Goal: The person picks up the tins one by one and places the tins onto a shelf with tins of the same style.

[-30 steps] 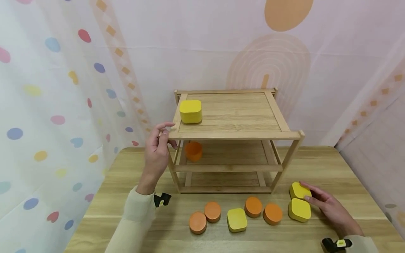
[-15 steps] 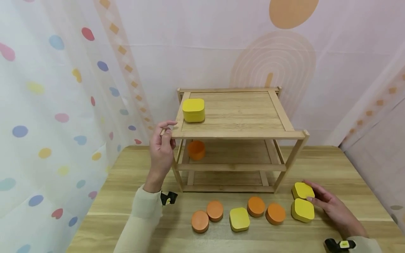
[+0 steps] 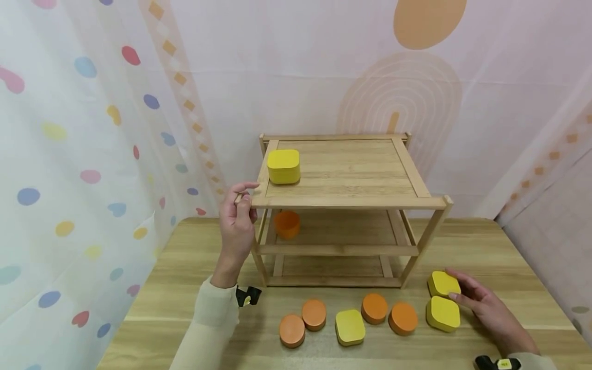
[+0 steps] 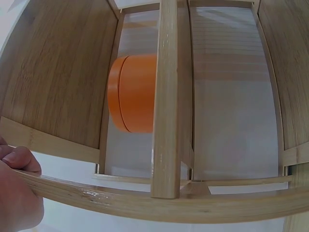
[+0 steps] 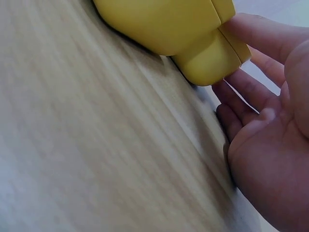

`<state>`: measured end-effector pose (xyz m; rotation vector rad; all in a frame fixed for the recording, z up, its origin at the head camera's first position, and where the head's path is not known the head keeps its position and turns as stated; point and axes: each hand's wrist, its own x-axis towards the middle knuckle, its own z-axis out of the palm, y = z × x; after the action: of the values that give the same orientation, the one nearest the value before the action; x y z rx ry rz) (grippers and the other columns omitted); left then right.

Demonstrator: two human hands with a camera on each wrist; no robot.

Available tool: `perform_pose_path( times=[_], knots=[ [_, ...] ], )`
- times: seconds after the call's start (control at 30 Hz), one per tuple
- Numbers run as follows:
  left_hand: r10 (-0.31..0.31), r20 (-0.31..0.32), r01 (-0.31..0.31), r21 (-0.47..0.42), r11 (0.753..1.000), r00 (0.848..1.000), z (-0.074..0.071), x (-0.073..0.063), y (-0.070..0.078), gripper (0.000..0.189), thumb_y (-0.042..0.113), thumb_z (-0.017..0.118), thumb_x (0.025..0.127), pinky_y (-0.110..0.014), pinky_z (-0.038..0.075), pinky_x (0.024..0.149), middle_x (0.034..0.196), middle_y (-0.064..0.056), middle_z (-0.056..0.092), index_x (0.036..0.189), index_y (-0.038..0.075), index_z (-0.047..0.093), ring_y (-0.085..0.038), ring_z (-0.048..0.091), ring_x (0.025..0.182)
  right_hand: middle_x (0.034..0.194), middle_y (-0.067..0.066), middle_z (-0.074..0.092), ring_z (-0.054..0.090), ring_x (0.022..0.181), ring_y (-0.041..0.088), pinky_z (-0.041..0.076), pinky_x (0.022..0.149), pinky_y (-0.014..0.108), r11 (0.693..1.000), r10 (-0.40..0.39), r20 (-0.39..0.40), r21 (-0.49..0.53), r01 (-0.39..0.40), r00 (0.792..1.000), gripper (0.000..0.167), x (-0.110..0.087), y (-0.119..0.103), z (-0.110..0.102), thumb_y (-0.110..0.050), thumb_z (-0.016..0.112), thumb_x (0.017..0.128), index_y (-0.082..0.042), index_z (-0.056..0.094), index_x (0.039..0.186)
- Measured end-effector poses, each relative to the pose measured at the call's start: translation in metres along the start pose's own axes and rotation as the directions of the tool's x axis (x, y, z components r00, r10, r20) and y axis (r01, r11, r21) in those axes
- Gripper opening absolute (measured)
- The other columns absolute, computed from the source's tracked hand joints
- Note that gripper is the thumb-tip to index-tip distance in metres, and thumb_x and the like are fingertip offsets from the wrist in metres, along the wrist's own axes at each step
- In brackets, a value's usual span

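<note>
In the head view my left hand [image 3: 238, 218] grips the front left corner of a three-tier wooden rack [image 3: 349, 202], its index finger reaching over the top. A yellow square lidded box [image 3: 283, 167] stands near that corner on the top board. Below it, an orange round lidded box [image 4: 137, 94] sits on the middle tier. At the right, my right hand [image 3: 487, 308] touches the side of a yellow box [image 3: 444, 284] with fairly straight fingers. Its thumb lies where that box meets a nearer yellow box [image 3: 443, 313]. Both boxes rest on the table.
Along the table [image 3: 185, 267] in front of the rack lie several orange round boxes, including one at the left [image 3: 292, 330] and one at the right [image 3: 403, 318]. A yellow square box [image 3: 350, 327] lies among them. A patterned curtain [image 3: 319, 77] hangs behind.
The head view has shifted slightly. Both hands, the rack and the boxes keep their places relative to one another.
</note>
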<state>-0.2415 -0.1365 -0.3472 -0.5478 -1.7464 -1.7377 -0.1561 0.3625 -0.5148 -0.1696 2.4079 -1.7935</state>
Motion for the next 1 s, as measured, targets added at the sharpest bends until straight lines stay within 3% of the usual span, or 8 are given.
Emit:
perform_pose_path(
  times=[0.17,0.53,0.8,1.0],
  knots=[
    [0.012,0.001,-0.012,0.000,1.000,1.000,-0.0005,-0.0005,-0.0001,0.028,0.006,0.036,0.100,-0.021,0.034,0.051,0.068,0.000,0.041,0.112,-0.008,0.057,-0.013,0.037,0.054,0.143,-0.024,0.038,0.033,0.116,-0.027,0.033,0.089,0.002,1.000,0.019,0.021,-0.014,-0.019,1.000,0.060,0.0001,-0.0006,-0.0035,-0.023,0.055,0.101,-0.003,0.032,0.153],
    [-0.012,0.006,0.012,0.040,0.999,1.000,-0.0021,-0.0034,-0.0011,0.027,0.009,0.035,0.102,-0.021,0.035,0.053,0.066,0.000,0.039,0.110,-0.007,0.055,-0.013,0.037,0.055,0.132,-0.034,0.044,0.037,0.117,-0.024,0.034,0.088,0.003,0.998,-0.049,0.003,-0.050,0.049,0.999,0.053,-0.0026,0.0048,-0.0018,-0.016,0.055,0.101,0.002,0.039,0.147],
    [-0.023,0.012,0.022,0.052,0.998,1.000,-0.0015,-0.0043,-0.0011,0.025,0.009,0.035,0.102,-0.022,0.036,0.053,0.064,0.000,0.040,0.107,-0.008,0.053,-0.013,0.039,0.056,0.141,-0.024,0.042,0.032,0.113,-0.028,0.033,0.089,0.002,0.994,0.040,-0.047,-0.100,-0.044,0.998,0.053,-0.0068,0.0020,-0.0025,-0.028,0.057,0.100,-0.010,0.043,0.149],
    [-0.011,0.001,0.010,0.040,0.999,1.000,-0.0033,-0.0033,0.0000,0.025,0.008,0.035,0.101,-0.024,0.036,0.053,0.063,-0.003,0.039,0.105,-0.009,0.053,-0.014,0.039,0.056,0.140,-0.027,0.045,0.035,0.115,-0.027,0.035,0.089,0.002,0.998,-0.013,-0.029,-0.056,0.011,1.000,0.054,-0.0029,0.0026,0.0010,-0.017,0.058,0.100,-0.002,0.041,0.149]
  ],
)
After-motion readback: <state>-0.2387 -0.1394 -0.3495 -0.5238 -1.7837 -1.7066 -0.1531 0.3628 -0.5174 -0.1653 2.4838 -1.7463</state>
